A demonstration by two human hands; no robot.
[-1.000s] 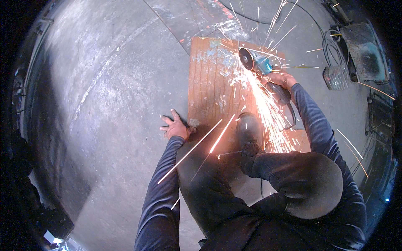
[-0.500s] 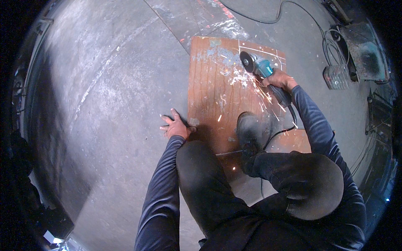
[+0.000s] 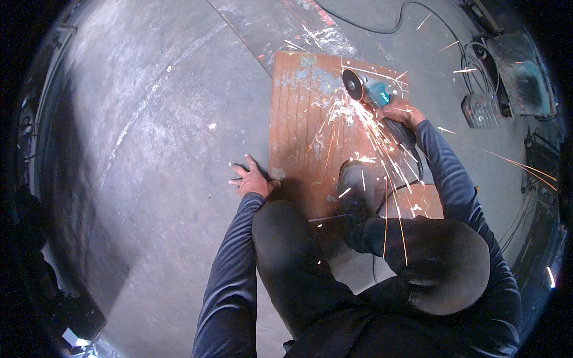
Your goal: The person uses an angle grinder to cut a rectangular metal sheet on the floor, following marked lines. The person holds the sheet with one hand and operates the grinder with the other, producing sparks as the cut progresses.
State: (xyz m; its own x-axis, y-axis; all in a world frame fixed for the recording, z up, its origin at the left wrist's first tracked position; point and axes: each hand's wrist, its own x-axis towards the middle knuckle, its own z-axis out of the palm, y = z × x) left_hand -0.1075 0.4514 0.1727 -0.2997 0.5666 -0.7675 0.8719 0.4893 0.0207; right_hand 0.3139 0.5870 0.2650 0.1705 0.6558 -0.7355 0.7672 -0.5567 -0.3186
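Note:
A teal and black angle grinder (image 3: 375, 93) is gripped in my right hand (image 3: 400, 111), its disc (image 3: 353, 85) upright on edge over a rust-brown metal sheet (image 3: 295, 128). Sparks (image 3: 374, 130) spray from the disc toward me, over my shoe (image 3: 353, 179) and the black power cord. White lines mark the sheet's far right corner, near the disc. Whether the disc bites in or only skims the surface cannot be seen. My left hand (image 3: 251, 181) lies with fingers spread on the floor, its thumb side at the sheet's left edge.
My shoe stands on the sheet's near right part. A smaller brown piece (image 3: 425, 200) lies beside it on the grey concrete floor (image 3: 167, 137). At the far right sit a boxy machine (image 3: 519, 71) and coiled cable (image 3: 474, 65); another cable (image 3: 382, 30) crosses the floor behind the sheet.
The spark stream has grown thicker and now spreads much farther, past my knee and to the right. Both hands and the grinder have barely moved.

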